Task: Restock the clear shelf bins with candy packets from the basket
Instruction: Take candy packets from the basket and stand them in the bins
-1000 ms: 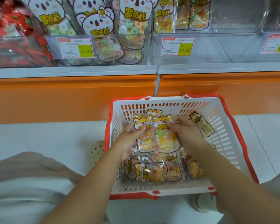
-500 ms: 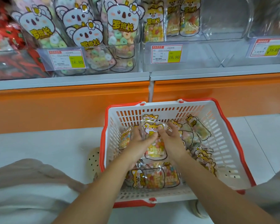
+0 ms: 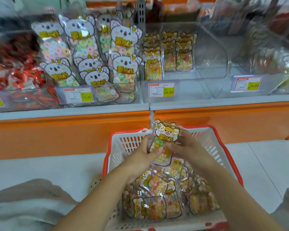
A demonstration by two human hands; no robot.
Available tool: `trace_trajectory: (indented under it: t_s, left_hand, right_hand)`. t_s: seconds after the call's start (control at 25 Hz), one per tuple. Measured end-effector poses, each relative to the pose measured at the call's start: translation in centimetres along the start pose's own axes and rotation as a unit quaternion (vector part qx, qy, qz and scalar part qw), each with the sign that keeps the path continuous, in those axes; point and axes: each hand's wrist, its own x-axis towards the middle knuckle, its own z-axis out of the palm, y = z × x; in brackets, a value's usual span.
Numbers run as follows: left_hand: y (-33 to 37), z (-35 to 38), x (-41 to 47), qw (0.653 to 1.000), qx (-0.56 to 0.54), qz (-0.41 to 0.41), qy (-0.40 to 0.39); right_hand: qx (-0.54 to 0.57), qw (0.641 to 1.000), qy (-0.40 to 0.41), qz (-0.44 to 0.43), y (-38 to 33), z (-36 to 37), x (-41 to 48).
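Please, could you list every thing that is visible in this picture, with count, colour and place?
held packet: at least one, yellow fox print, above basket
basket: one, white with red rim, below the shelf
loose packets: many, multicoloured, inside basket
koala packets: several, white and pastel, left-centre bin
fox packets: several, yellow, centre bin
price tags: at least three, white-yellow, bin fronts
left-hand grip: one, bare, holds held packet's left side
right-hand grip: one, bare, holds its right side

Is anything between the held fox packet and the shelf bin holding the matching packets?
Nothing loose. The left hand and right hand hold the fox packet above the basket. The matching bin's clear front wall, with its price tag, faces it, so the packet likely has to rise over that wall.
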Motion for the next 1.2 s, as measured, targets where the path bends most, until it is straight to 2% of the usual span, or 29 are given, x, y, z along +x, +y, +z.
trace_trajectory:
  t_s: [0.12,0.24,0.32,0.4,0.48,0.6,0.76,0.88,0.92,1.0,1.08,1.2]
  left_hand:
    - [4.8,0.2,-0.6,0.993,0.101,0.06,0.01]
    - [10.1,-0.1,-1.1,0.986,0.114,0.12,0.01]
    - [13.9,-1.0,-1.2,0.971,0.185,0.15,0.03]
    - [17.1,-2.6,-1.5,0.944,0.251,0.192,0.092]
    - [18.3,-4.6,-1.2,0.912,0.292,0.22,0.187]
    - [17.5,-7.4,-0.1,0.87,0.373,0.172,0.271]
    - [17.0,-8.9,1.1,0.84,0.434,0.128,0.299]
    - [17.2,-9.0,1.9,0.819,0.465,0.112,0.318]
    - [17.2,-8.9,2.1,0.811,0.477,0.107,0.321]
    - [17.5,-8.7,2.3,0.8,0.492,0.1,0.329]
    - [17.6,-8.8,2.3,0.796,0.497,0.095,0.332]
    - [17.4,-8.6,2.3,0.798,0.489,0.098,0.338]
  right_hand:
    - [-0.003,0.997,0.006,-0.074,-4.7,-0.8,-0.7]
    - [-0.025,0.993,0.004,-0.118,-9.8,-1.9,-0.6]
    - [-0.026,0.99,-0.007,-0.141,-13.5,-2.5,0.1]
    - [-0.009,0.989,0.004,-0.151,-17.0,-3.0,1.8]
    - [-0.003,0.987,0.049,-0.152,-20.0,-3.4,4.7]
    - [-0.039,0.98,0.1,-0.167,-22.7,-3.3,9.4]
    - [-0.217,0.966,0.083,-0.112,-21.5,-0.3,13.5]
    - [-0.284,0.955,0.064,-0.058,-20.5,0.6,15.6]
    - [-0.347,0.935,0.061,-0.032,-20.8,0.5,15.7]
    - [-0.49,0.869,0.049,0.032,-21.2,-0.1,15.7]
    - [-0.514,0.856,0.035,0.051,-20.8,-0.1,16.0]
    - [-0.471,0.881,0.049,0.027,-20.2,0.5,17.0]
